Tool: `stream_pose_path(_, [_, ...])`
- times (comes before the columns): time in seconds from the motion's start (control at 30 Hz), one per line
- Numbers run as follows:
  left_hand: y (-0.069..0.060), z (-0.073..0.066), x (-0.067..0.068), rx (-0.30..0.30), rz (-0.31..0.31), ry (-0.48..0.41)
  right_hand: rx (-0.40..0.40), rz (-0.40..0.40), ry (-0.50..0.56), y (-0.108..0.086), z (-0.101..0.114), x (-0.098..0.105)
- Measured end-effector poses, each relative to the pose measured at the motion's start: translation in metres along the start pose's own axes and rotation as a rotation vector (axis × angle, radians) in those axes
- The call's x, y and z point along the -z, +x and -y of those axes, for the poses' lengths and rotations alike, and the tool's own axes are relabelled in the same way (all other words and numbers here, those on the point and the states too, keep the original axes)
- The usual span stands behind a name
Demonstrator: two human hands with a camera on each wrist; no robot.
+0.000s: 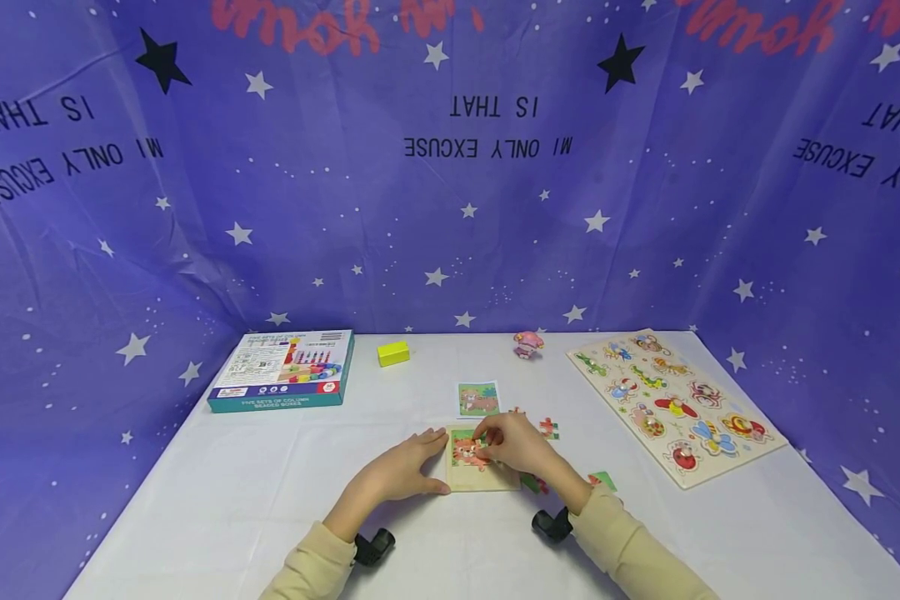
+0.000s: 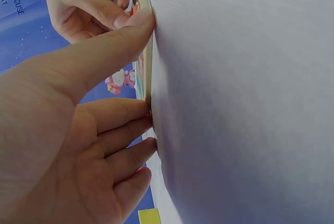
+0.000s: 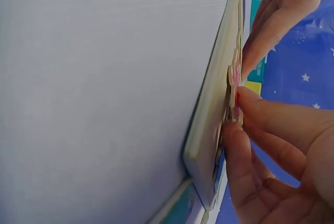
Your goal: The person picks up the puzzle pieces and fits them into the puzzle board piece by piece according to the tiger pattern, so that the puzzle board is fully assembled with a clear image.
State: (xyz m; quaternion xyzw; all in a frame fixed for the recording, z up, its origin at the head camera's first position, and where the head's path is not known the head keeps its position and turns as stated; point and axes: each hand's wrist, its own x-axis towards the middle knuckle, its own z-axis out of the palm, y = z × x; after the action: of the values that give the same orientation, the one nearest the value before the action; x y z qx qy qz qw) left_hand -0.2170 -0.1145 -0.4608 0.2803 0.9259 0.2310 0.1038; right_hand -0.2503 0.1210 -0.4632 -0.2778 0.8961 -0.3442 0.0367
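Observation:
A shallow wooden puzzle tray (image 1: 483, 480) lies on the white table, with orange-and-green animal puzzle pieces (image 1: 465, 450) in its upper part. My left hand (image 1: 397, 471) rests at the tray's left side, fingers mostly straight; its thumb and index fingertip touch the edge in the left wrist view. Over the tray, my right hand (image 1: 517, 446) pinches a puzzle piece (image 3: 233, 85) between thumb and fingers, low against the tray. The fingers partly cover that piece. Loose pieces lie right of the tray, among them a red one (image 1: 549, 428) and a green one (image 1: 602, 480).
Behind the tray lies a small picture card (image 1: 478, 410) of an animal. A boxed bead set (image 1: 281, 402) is at the back left, near a yellow block (image 1: 393, 354). A pink figurine (image 1: 527, 344) stands farther back. On the right lies a wooden insect board (image 1: 690, 475).

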Motion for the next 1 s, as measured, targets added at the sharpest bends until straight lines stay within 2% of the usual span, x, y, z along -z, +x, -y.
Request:
stream_pose_path(0.23, [0.0,0.001,-0.001,-0.001,0.004,-0.009,0.066,0.014,-0.068,-0.001,0.001,0.002])
stream_pose_path(0.4, [0.0,0.001,-0.001,-0.002,0.001,-0.004,0.123,0.056,-0.135,-0.001,0.0,0.008])
stream_pose_path(0.57, [0.0,0.001,-0.001,0.003,0.003,-0.009,0.193,0.112,-0.156,-0.002,-0.001,0.011])
stream_pose_path(1.0, [0.0,-0.001,0.0,-0.001,0.003,-0.004,0.185,0.106,-0.17,-0.004,0.001,0.012])
